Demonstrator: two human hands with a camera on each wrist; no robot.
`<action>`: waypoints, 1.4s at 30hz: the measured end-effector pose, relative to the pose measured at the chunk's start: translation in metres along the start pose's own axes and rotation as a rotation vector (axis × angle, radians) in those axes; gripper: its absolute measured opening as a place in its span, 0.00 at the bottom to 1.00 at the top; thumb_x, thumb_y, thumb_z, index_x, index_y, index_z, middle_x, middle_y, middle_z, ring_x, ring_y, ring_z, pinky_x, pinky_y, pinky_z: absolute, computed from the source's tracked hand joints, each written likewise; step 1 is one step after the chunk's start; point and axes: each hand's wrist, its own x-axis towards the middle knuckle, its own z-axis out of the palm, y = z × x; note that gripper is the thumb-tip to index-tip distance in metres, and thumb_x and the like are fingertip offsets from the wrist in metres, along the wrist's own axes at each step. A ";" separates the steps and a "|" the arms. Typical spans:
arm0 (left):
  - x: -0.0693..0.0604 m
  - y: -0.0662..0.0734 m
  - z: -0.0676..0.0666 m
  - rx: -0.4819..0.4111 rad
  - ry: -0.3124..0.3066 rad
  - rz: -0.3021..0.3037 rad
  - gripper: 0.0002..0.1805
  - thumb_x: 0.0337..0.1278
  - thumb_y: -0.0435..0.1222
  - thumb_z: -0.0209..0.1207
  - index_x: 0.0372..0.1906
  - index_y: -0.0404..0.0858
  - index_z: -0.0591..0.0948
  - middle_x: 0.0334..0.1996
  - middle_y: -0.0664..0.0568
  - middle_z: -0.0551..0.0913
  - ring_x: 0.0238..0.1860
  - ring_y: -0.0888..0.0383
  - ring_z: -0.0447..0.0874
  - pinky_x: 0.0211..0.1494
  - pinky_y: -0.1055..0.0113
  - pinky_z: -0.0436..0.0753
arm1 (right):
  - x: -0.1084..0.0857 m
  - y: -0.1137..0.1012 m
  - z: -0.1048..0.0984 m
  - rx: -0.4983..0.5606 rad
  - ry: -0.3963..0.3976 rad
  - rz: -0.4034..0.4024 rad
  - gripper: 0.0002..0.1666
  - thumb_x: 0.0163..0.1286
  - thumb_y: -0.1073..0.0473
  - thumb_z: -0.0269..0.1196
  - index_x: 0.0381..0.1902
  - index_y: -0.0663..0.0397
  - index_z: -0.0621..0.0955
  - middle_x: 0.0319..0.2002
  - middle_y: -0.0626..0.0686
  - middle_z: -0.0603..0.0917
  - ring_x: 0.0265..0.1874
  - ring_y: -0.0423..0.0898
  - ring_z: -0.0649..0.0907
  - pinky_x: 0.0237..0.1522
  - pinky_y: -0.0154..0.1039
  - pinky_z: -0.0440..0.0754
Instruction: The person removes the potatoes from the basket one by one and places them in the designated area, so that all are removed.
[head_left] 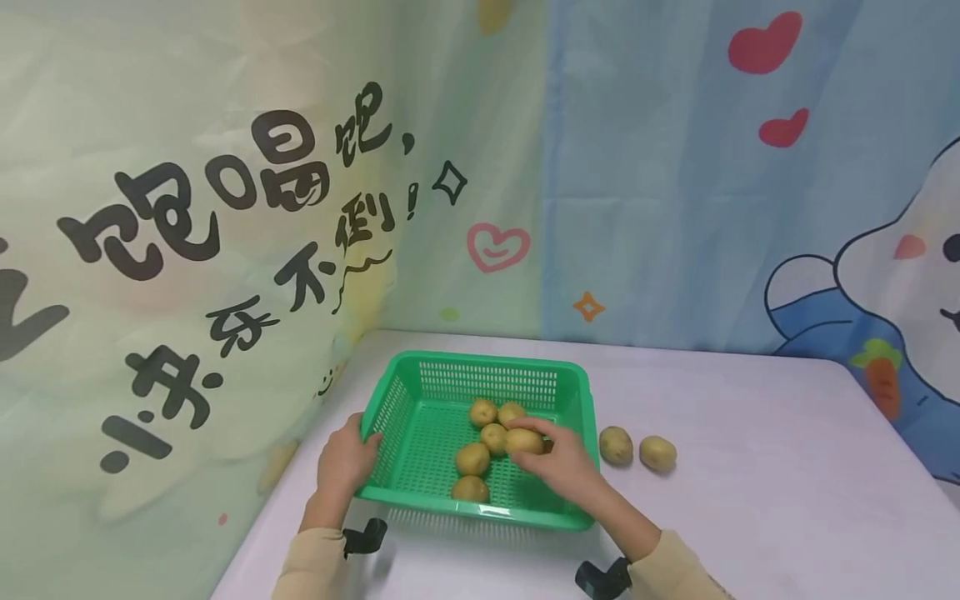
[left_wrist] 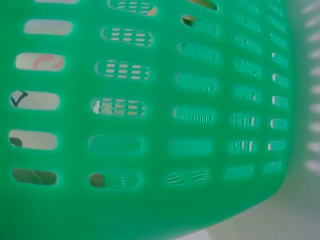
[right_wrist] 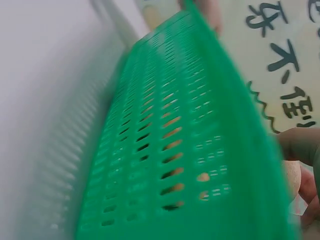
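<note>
In the head view, a potato (head_left: 523,442) is pinched between the thumb and fingers of the right hand (head_left: 562,467), inside the outline of a green basket (head_left: 480,510); its long axis is laid roughly left to right. Whether the potatoes beneath are touched by it cannot be told. The basket's left rim is gripped by the left hand (head_left: 345,462), and its long side is set across the view. Five loose potatoes (head_left: 472,459) are held in it; two outer potatoes (head_left: 657,454) are placed on the table (head_left: 765,475), to its right.

In the left wrist view, the frame is mostly filled by the basket's slotted wall.

In the right wrist view, the pinched potato is partly hidden by the blurred rim.
</note>
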 end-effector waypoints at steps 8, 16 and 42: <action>0.001 0.003 0.000 0.004 -0.012 0.017 0.29 0.67 0.41 0.55 0.66 0.28 0.68 0.47 0.33 0.82 0.29 0.51 0.79 0.30 0.58 0.76 | -0.025 -0.005 -0.034 0.085 0.080 0.139 0.33 0.57 0.66 0.71 0.62 0.50 0.76 0.62 0.58 0.73 0.52 0.53 0.81 0.44 0.40 0.82; -0.004 -0.002 0.000 -0.003 -0.019 0.004 0.29 0.67 0.41 0.55 0.66 0.28 0.68 0.48 0.31 0.81 0.29 0.51 0.78 0.29 0.59 0.75 | -0.054 0.004 -0.066 0.157 0.134 0.186 0.38 0.59 0.65 0.71 0.66 0.53 0.70 0.66 0.58 0.70 0.56 0.53 0.78 0.50 0.37 0.78; -0.007 0.006 -0.005 -0.009 -0.028 0.004 0.29 0.68 0.40 0.55 0.66 0.26 0.67 0.46 0.31 0.81 0.26 0.52 0.77 0.27 0.61 0.72 | -0.097 0.120 -0.160 -0.296 0.400 0.396 0.43 0.62 0.59 0.67 0.71 0.62 0.62 0.67 0.73 0.64 0.61 0.68 0.69 0.58 0.63 0.67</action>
